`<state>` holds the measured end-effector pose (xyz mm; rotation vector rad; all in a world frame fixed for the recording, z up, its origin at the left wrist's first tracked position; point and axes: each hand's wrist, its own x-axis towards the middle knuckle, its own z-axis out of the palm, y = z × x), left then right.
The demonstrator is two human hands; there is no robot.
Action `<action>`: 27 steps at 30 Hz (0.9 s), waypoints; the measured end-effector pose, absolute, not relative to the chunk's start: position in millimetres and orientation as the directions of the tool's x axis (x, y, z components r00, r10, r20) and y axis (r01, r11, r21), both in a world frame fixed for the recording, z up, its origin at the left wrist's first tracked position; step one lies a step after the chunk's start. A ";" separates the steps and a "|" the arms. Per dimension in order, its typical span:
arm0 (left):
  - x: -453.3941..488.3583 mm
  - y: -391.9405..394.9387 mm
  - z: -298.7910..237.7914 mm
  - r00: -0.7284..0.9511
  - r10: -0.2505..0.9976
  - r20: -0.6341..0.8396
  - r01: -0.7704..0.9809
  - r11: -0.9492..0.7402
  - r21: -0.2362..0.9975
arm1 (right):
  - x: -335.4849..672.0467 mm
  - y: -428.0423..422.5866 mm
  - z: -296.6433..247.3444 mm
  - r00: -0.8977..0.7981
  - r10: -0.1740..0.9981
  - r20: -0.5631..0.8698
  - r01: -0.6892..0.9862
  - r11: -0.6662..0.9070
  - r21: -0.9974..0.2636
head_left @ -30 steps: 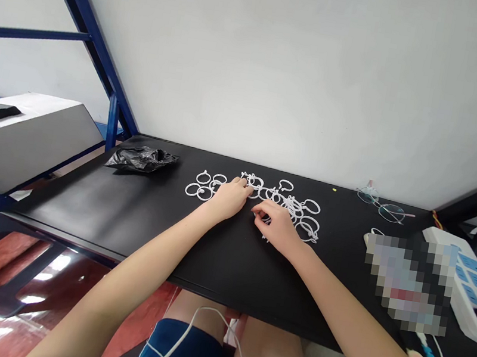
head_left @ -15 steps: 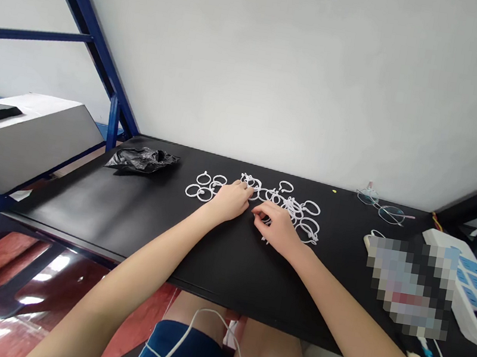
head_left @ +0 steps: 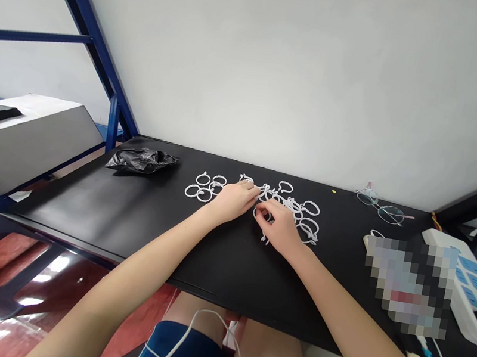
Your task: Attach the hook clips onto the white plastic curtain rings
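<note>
Several white plastic rings lie scattered on a black table (head_left: 133, 216): a small group of rings (head_left: 204, 186) on the left and a bigger tangled pile of rings (head_left: 301, 209) on the right. My left hand (head_left: 231, 200) rests between the two groups, fingers curled and pinching a white ring (head_left: 263, 192) at the pile's near edge. My right hand (head_left: 278, 227) is right beside it, fingers bent and pinched on the same ring cluster. The two hands nearly touch at the fingertips.
A crumpled black plastic bag (head_left: 142, 159) lies at the table's back left. Eyeglasses (head_left: 381, 205) sit at the back right, a white and blue power strip (head_left: 469, 281) further right. White cables (head_left: 212, 343) hang over my lap. A blue metal frame (head_left: 85, 27) stands at left.
My right hand has moved slightly up and left to meet my left hand's fingertips. A ring is now held up between them at the pile's edge.
</note>
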<state>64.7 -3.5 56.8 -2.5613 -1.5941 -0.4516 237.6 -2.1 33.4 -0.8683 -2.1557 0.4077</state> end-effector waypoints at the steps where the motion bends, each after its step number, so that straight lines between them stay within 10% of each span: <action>1: 64.9 -3.7 57.5 0.415 0.860 0.296 0.886 -0.456 0.081 | 237.6 -1.7 33.4 -0.449 0.696 0.560 0.462 0.717 -0.522; 27: 70.9 -6.2 51.4 0.535 0.750 0.388 0.771 -0.621 0.137 | 237.4 1.7 30.8 -0.238 0.709 0.664 0.452 0.686 -0.570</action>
